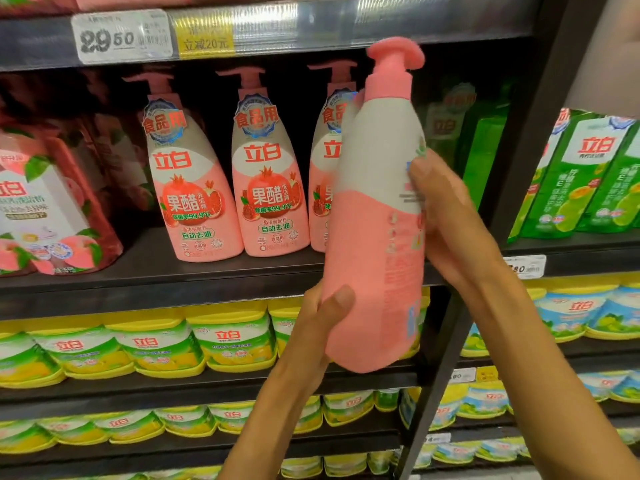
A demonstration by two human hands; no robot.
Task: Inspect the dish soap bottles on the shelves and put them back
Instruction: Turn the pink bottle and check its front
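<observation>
- At the far left of the frame, pink refill bags (pixel 52 209) sit on the middle shelf (pixel 156 271). No hand is near them.
- Next along, three pink pump bottles (pixel 270 174) stand in a row on that same shelf, fronts facing out. They look tidy, but I cannot tell if they were looked at.
- Low in the middle of the frame, the left hand (pixel 322 317) holds the bottom of one more pink bottle (pixel 377 216). Its thumb lies across the front and its fingers curl round the back, so this grip is closed on the bottle.
- That held bottle is up in the air, in front of the shelf and the third standing bottle. It is almost upright, and it is turned so its side and back label show.
- Right of the middle, the right hand (pixel 446 216) wraps the bottle's right side, fingertips on the label. This grip is closed on it too.
- My guess: this bottle is being checked right now. It is not back on the shelf yet.
- Farther right stand green bottles (pixel 481 147) and green packs (pixel 585 174), untouched. Yellow and green packs (pixel 145 344) fill the lower shelves.
</observation>
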